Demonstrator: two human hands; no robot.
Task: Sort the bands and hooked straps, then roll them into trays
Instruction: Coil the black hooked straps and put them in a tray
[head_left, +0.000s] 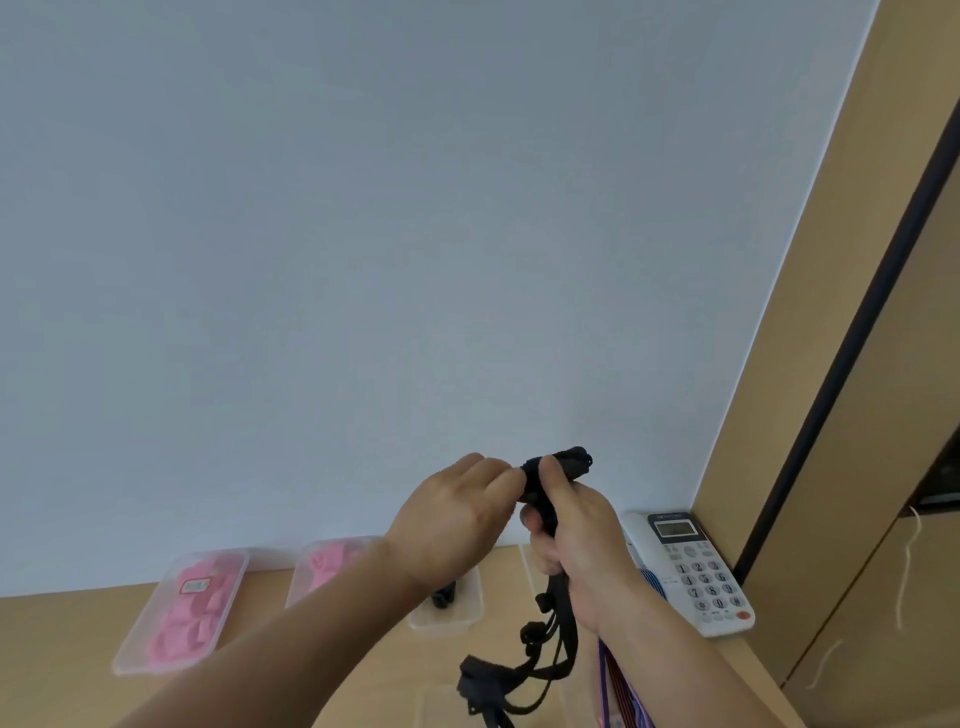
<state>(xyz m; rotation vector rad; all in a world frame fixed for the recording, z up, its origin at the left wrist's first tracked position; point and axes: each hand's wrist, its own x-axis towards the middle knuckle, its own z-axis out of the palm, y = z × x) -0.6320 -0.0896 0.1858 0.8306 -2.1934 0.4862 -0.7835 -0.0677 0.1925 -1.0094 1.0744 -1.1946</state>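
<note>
A bundle of black hooked straps (556, 639) is held up in front of the wall. My right hand (576, 540) grips the bundle near its top, and the loose ends with black hooks hang down below it. My left hand (457, 514) pinches the top end of the straps (566, 460) next to the right thumb. On the wooden table behind stand two clear trays with pink rolled bands, one at the left (182, 608) and one beside it (327, 564). A third clear tray (467, 610) holds something black, partly hidden by my left wrist.
A white desk telephone (696, 571) stands at the table's back right against a wooden cabinet (841, 415). A striped band (623, 691) lies under my right forearm. Another clear tray (441, 701) sits at the bottom edge. The pale wall fills the upper view.
</note>
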